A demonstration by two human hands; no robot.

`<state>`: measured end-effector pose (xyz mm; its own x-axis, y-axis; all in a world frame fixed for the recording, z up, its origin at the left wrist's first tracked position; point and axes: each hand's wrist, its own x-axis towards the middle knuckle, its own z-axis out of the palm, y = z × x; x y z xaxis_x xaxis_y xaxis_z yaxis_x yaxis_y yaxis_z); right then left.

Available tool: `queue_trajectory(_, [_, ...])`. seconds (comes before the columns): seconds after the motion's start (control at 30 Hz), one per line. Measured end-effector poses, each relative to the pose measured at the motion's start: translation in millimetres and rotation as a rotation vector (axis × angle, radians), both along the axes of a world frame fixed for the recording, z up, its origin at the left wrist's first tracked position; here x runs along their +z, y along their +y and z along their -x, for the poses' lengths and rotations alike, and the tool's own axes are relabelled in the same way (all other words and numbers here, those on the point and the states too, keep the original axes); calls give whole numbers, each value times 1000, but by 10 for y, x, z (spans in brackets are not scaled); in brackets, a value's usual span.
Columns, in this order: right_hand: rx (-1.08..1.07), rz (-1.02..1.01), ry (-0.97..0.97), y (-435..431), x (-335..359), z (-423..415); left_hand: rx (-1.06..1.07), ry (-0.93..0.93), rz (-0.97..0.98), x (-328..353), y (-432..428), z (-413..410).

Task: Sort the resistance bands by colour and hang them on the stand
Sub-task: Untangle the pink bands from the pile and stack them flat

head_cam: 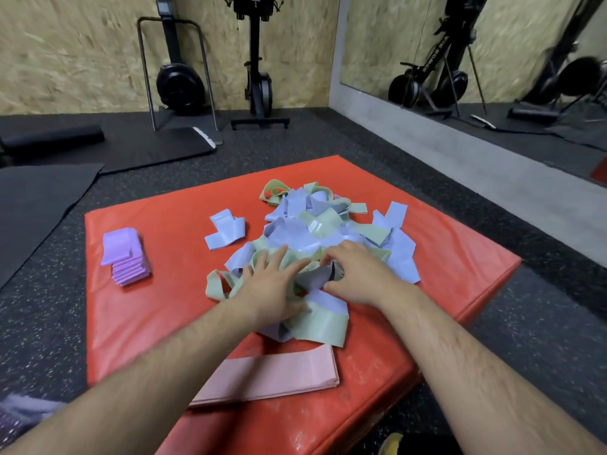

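Note:
A tangled heap of pale blue and pale green resistance bands [325, 231] lies on a red padded block [170, 310]. My left hand [272, 284] rests flat on the near side of the heap, fingers spread over green bands. My right hand [354, 274] sits beside it with fingers curled into the heap, pinching a blue band [315, 277]. A folded stack of purple bands [124, 254] stands at the block's left. Two blue bands [226, 233] lie apart, left of the heap. A flat stack of pink bands [272, 376] lies near me, partly under my left forearm.
Black mats [42, 198] lie on the speckled floor to the left. A metal-framed stand [177, 77] and an exercise machine [259, 77] stand against the wooden wall at the back. A mirror [492, 60] lines the right wall.

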<state>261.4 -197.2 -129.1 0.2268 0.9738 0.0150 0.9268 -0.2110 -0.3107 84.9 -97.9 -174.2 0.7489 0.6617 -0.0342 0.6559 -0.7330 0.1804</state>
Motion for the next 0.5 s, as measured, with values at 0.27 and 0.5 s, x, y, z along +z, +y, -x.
queue_trajectory(0.27, [-253, 128, -18, 290, -404, -404, 85, 75, -34, -73, 557, -358])
queue_trajectory(0.5, [-383, -277, 244, 460, -483, -514, 17, -266, 9, 32, 873, -374])
